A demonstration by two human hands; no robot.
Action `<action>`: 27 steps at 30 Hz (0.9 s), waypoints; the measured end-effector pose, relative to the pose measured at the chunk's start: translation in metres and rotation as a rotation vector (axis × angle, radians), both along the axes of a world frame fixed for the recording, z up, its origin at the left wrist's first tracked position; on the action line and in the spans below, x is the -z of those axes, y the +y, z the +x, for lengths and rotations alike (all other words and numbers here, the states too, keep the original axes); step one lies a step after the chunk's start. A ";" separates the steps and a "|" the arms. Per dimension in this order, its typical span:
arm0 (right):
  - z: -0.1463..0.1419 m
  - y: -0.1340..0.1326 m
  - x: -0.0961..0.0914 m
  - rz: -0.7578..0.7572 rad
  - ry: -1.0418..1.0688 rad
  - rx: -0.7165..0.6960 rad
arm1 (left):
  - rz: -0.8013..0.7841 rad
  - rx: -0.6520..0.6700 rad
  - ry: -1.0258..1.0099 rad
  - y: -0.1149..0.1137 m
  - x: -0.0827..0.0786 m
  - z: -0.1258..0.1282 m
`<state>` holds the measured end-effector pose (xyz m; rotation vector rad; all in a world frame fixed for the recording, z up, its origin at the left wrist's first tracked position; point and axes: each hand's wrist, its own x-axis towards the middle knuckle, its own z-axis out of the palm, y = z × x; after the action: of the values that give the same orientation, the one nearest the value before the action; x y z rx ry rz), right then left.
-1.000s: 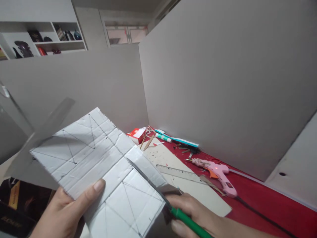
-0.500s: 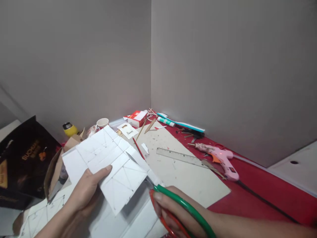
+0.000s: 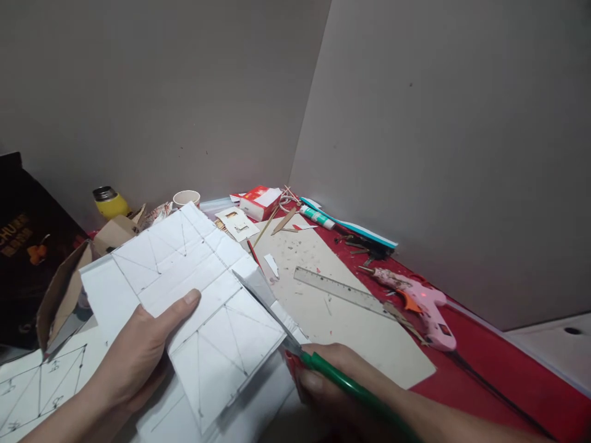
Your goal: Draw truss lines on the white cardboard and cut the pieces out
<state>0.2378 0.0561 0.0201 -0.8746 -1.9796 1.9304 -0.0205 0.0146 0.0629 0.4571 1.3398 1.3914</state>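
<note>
My left hand grips a folded white card sheet, thumb on top and fingers hidden beneath. Triangular pencil lines and dots are drawn over the sheet. My right hand is closed round scissors with a green and a red handle. Their blades lie at the sheet's right side, one blade showing on top along a drawn line near a slit; the other blade is mostly hidden. Below my left wrist lies another paper with a drawn truss-like pattern.
A pink glue gun with a dark cord lies on the red tabletop. Nearby are a clear ruler on beige board, a red box, a paper cup, a yellow jar and a black bag.
The view has tilted and shifted. The scissor blades look more closed along the sheet, and the red handle has come closer to the green one. Both hands keep their hold.
</note>
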 end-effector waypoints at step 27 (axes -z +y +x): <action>0.003 0.001 0.006 0.195 0.026 -0.086 | 0.052 -0.006 0.105 -0.012 -0.003 0.007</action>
<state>0.2405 0.0566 0.0142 -0.7219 -2.1784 1.7442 -0.0133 0.0025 0.0664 0.5685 1.3932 1.4260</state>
